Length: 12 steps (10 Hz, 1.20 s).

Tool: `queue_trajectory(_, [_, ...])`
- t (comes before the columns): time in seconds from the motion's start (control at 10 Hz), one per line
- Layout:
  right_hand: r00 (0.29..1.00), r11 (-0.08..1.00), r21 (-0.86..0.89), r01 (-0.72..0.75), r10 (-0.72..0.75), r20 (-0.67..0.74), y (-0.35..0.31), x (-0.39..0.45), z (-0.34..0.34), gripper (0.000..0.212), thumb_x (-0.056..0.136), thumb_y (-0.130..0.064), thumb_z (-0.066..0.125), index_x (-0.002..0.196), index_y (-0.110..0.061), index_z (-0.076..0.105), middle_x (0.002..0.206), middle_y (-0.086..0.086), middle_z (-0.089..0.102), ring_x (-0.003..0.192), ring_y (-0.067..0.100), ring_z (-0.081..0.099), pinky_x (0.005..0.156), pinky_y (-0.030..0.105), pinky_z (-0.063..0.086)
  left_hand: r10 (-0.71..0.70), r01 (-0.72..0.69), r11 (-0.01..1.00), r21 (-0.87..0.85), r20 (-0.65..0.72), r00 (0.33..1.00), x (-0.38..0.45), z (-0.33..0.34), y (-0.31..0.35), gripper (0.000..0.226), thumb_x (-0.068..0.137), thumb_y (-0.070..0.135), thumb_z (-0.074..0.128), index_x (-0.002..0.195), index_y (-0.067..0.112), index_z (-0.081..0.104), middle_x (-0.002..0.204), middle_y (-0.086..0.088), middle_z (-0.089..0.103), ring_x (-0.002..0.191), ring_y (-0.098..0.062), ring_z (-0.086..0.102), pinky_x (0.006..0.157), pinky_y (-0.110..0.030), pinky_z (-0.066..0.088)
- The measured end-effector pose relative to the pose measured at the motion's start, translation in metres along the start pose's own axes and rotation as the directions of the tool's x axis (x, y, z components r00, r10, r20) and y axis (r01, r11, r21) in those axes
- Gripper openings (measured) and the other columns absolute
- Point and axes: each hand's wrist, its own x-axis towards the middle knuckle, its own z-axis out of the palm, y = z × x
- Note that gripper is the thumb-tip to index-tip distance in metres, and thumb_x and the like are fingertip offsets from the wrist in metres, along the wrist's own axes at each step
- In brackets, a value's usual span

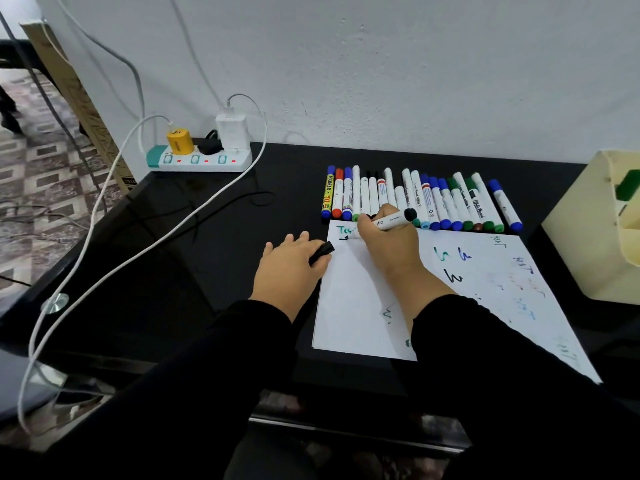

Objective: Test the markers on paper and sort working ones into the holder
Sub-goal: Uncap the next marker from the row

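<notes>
A white sheet of paper (349, 306) lies on the black table, marked with green, blue, black and faded scribbles. My right hand (391, 244) grips a white marker with a black end (394, 220), its tip on the paper's top left corner beside a short black line. My left hand (287, 268) rests at the paper's left edge and holds the black cap (322, 252) between thumb and fingers. A row of several markers (415, 199) lies side by side behind the paper. The cream holder (588, 237) stands at the right edge with a green marker inside.
A white power strip (201, 161) with a yellow plug and a white charger sits at the back left. White cables (145, 251) and thin black ones run across the table's left half. The wall stands right behind the table (173, 306).
</notes>
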Motion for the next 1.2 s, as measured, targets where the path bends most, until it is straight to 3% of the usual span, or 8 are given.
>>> queue_trajectory(0.1, [0.999, 0.999, -0.032, 0.008, -0.007, 0.032, 0.0, 0.0, 0.001, 0.034, 0.089, -0.018, 0.058, 0.064, -0.015, 0.036, 0.06, 0.0, 0.038, 0.054, 0.01, 0.038, 0.046, 0.016, 0.031, 0.0, 0.0, 1.0, 0.002, 0.007, 1.0, 0.001, -0.001, 0.0, 0.044, 0.099, 0.041, 0.034, 0.141, 0.03, 0.038, 0.154, 0.002, 0.024, 0.144, -0.019, 0.014, 0.116, -0.041, 0.002])
queue_trajectory(0.3, [1.0, 1.0, -0.005, 0.004, -0.004, -0.002, 0.001, -0.001, -0.001, 0.033, 0.088, -0.015, 0.057, 0.063, -0.016, 0.035, 0.059, 0.0, 0.038, 0.053, 0.01, 0.037, 0.04, 0.01, 0.029, 0.013, -0.013, 1.0, -0.003, -0.007, 1.0, 0.0, -0.001, 0.001, 0.042, 0.099, 0.04, 0.035, 0.139, 0.03, 0.04, 0.154, 0.001, 0.025, 0.144, -0.02, 0.015, 0.116, -0.042, 0.003])
queue_trajectory(0.4, [1.0, 0.999, -0.039, -0.002, 0.002, -0.009, 0.001, -0.001, 0.0, 0.033, 0.088, -0.015, 0.055, 0.063, -0.016, 0.034, 0.058, -0.002, 0.037, 0.051, 0.01, 0.035, 0.046, 0.017, 0.029, 0.014, -0.014, 1.0, -0.016, -0.02, 1.0, -0.002, 0.0, 0.0, 0.041, 0.099, 0.039, 0.036, 0.138, 0.03, 0.042, 0.153, 0.0, 0.026, 0.143, -0.021, 0.016, 0.116, -0.042, 0.004])
queue_trajectory(1.0, [0.999, 1.0, -0.019, -0.008, 0.007, -0.038, 0.002, -0.002, -0.001, 0.032, 0.084, -0.01, 0.054, 0.062, -0.017, 0.031, 0.058, -0.001, 0.034, 0.052, 0.011, 0.033, 0.051, 0.022, 0.029, 0.014, -0.014, 1.0, -0.007, -0.022, 1.0, -0.001, 0.001, -0.001, 0.041, 0.099, 0.04, 0.036, 0.138, 0.03, 0.041, 0.153, 0.001, 0.026, 0.143, -0.02, 0.017, 0.116, -0.042, 0.004])
queue_trajectory(1.1, [0.993, 0.985, 0.141, -0.095, 0.104, -0.053, -0.001, -0.001, -0.005, 0.031, 0.082, -0.008, 0.054, 0.06, -0.017, 0.033, 0.058, -0.002, 0.035, 0.052, 0.011, 0.034, 0.05, 0.022, 0.03, 0.014, -0.015, 1.0, -0.014, -0.019, 1.0, -0.001, 0.001, -0.001, 0.041, 0.099, 0.04, 0.036, 0.139, 0.03, 0.041, 0.153, 0.001, 0.026, 0.143, -0.021, 0.017, 0.116, -0.042, 0.004])
queue_trajectory(1.2, [0.944, 0.86, 0.432, -0.27, 0.325, -0.057, -0.003, 0.008, -0.015, 0.027, 0.081, -0.009, 0.055, 0.06, -0.018, 0.041, 0.049, -0.002, 0.039, 0.043, 0.01, 0.034, 0.044, 0.02, 0.029, 0.009, -0.009, 1.0, -0.027, -0.002, 1.0, -0.002, -0.001, 0.0, 0.041, 0.099, 0.04, 0.036, 0.139, 0.031, 0.041, 0.154, 0.001, 0.025, 0.144, -0.02, 0.016, 0.116, -0.042, 0.003])
